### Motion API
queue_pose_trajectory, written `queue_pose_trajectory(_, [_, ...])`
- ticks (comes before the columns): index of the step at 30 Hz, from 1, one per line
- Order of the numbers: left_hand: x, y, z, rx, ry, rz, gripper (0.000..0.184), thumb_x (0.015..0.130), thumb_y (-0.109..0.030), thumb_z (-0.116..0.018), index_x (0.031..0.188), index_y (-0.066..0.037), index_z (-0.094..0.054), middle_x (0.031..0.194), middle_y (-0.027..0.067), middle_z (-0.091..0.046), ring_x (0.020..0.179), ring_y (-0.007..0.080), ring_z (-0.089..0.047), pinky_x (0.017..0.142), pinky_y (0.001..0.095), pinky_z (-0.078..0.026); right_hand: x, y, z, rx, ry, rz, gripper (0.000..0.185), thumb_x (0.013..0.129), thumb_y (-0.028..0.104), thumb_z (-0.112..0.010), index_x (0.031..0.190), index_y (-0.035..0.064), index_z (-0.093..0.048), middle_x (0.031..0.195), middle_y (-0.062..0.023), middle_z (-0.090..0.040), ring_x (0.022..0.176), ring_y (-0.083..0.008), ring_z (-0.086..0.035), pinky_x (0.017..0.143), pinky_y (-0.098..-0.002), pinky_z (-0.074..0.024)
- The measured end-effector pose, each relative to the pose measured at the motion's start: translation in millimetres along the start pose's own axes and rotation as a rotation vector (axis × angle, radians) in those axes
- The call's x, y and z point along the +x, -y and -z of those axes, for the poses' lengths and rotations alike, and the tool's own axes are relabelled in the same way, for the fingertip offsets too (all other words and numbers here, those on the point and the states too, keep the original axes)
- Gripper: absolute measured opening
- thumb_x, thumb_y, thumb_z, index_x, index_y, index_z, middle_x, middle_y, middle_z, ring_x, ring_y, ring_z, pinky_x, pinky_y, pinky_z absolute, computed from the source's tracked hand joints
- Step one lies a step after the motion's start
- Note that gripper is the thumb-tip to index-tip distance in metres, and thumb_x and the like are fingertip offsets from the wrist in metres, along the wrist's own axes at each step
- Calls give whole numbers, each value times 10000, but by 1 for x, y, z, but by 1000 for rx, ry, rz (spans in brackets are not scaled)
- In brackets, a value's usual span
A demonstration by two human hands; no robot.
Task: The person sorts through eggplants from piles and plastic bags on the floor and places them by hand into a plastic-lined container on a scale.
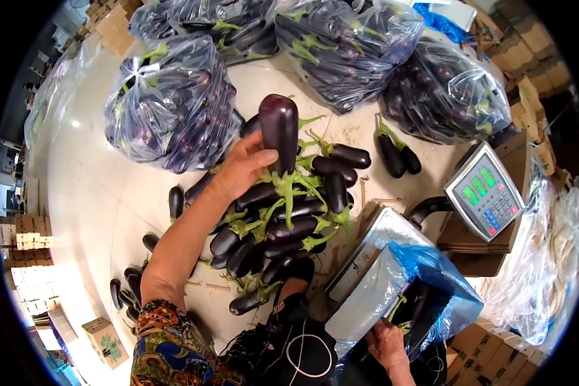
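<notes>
My left hand [248, 161] is closed around a large dark purple eggplant [280, 132], held up with its green stem end pointing down. Below it lies a heap of loose eggplants [244, 257] on the floor. At the lower right, my right hand [387, 347] reaches into a box lined with a blue plastic bag [431, 264]. Its curled fingers are at the green stem of an eggplant [417, 302] inside; part of that grip is hidden. The box rests on the metal platform of a scale [367, 248].
The scale's display [484, 192] shows green digits at the right. Clear bags full of eggplants [174, 109] stand along the back. Two eggplants [395, 154] lie apart near the scale. Cardboard boxes [495, 354] and crumpled clear plastic [524, 257] are at the right.
</notes>
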State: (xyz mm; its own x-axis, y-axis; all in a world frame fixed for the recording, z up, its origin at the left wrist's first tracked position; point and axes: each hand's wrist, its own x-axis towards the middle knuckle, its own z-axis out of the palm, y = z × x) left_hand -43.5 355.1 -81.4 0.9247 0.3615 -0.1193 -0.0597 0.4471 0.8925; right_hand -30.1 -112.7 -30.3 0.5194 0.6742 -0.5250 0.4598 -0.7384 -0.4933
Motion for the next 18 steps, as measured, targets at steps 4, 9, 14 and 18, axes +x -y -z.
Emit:
queue_pose_trajectory(4, [-14,-4,-30,-145,146,57,687,809,-338,-780,1319,20,-492,1182,143,-631,1082,248,-630,979,382,-498,-6,-5,-3,7,9,-5,291,784,94,-668,1068,56,-616,970,-179,-658,834,-431,-628,734,-478,-517])
queue_pose_trajectory(9, [-33,-17,-68,21,80,56,733,726,-211,-803,1344,5,-473,1177,94,-618,1070,211,-622,978,351,-494,-12,-2,7,-4,-54,30,260,820,111,-662,1049,18,-581,952,-190,-644,801,-427,-634,702,-482,-521])
queue_pose_trajectory(14, [-48,-36,-107,146,98,-5,775,671,-78,-767,1372,-7,-445,1228,63,-583,1107,168,-588,991,317,-467,-17,1,12,13,-114,56,233,838,102,-651,1038,11,-574,948,-198,-642,798,-440,-628,696,-487,-518])
queue_pose_trajectory(18, [-49,-25,-106,-82,278,76,747,717,-99,-763,1377,8,-431,1302,142,-565,1182,262,-576,1041,393,-444,-21,6,16,36,-198,79,193,843,97,-661,1009,16,-601,915,-187,-647,788,-423,-636,681,-469,-520])
